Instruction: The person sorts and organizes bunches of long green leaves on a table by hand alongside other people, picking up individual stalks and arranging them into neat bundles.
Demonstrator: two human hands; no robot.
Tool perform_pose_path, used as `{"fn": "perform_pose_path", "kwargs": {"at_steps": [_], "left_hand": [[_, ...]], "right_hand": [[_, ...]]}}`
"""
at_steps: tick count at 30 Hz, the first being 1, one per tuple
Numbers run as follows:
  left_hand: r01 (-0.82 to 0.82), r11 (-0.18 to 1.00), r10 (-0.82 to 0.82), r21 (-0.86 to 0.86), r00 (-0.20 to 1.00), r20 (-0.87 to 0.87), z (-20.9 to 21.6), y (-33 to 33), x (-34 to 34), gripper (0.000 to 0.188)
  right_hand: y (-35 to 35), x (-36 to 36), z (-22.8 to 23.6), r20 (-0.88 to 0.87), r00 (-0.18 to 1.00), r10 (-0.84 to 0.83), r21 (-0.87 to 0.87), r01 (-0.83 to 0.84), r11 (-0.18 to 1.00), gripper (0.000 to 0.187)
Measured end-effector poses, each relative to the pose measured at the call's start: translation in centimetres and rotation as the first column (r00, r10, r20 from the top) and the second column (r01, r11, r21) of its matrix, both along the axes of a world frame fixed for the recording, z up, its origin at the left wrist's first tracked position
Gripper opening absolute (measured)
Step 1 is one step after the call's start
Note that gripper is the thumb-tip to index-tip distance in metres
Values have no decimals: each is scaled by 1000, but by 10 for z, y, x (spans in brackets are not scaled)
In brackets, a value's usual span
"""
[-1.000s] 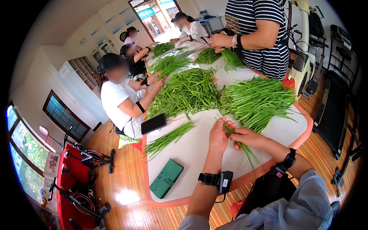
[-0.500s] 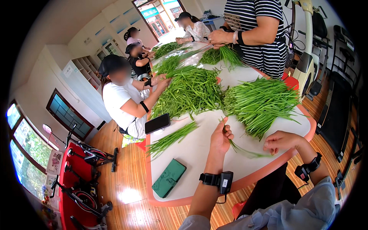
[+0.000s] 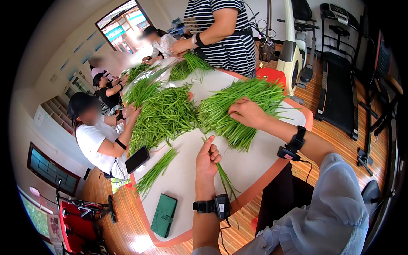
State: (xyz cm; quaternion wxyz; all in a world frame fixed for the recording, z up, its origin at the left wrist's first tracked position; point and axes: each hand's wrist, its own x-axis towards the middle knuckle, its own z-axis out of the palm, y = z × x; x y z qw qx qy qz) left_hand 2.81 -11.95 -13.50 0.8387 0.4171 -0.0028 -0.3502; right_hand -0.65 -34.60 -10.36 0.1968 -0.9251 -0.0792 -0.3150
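Observation:
My left hand (image 3: 207,158) is closed around a few green chives (image 3: 225,177), whose long ends hang down toward the table's near edge. Over the large right-hand heap of chives (image 3: 233,129), my right hand (image 3: 247,112) rests with its fingers bent and pressed together. What lies between those fingertips, if anything, is hidden. To the left of that heap spreads a bigger, tangled pile of chives (image 3: 163,112). A small, neat bunch of chives (image 3: 157,172) lies apart on the white tabletop (image 3: 182,187), left of my left hand.
A green phone case (image 3: 164,215) lies near the table's left corner, and a black phone (image 3: 137,159) sits farther up that edge. A person in white (image 3: 95,138) handles chives at the left. Another in stripes (image 3: 225,34) stands across. A treadmill (image 3: 338,93) is at the right.
My right hand has moved from the table's right edge up and over the right-hand heap. The left hand still grips its few chives. The whole view has shifted.

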Motion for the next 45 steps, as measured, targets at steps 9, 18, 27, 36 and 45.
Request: {"fn": "perform_pose_path", "kwargs": {"at_steps": [9,18,27,36,45], "left_hand": [[12,1000,-12,-5,1000,-6,4,-6,-2,23],[-4,999,9,-51,996,94,5,-5,-4,32],[-49,999,52,-25,987,153,1,-3,2,27],[-179,984,178,7,983,49,6,-9,-2,21],[11,997,-9,-73,1000,25,1,-2,4,22]], "right_hand": [[11,20,-3,-46,975,-219,-297,196,935,14],[30,7,3,-150,948,280,422,-194,886,20],[76,-19,-8,-279,902,330,474,-169,864,25],[35,-63,-4,-501,679,537,586,-191,788,20],[17,-24,-18,67,995,-74,-163,84,983,12]]}}
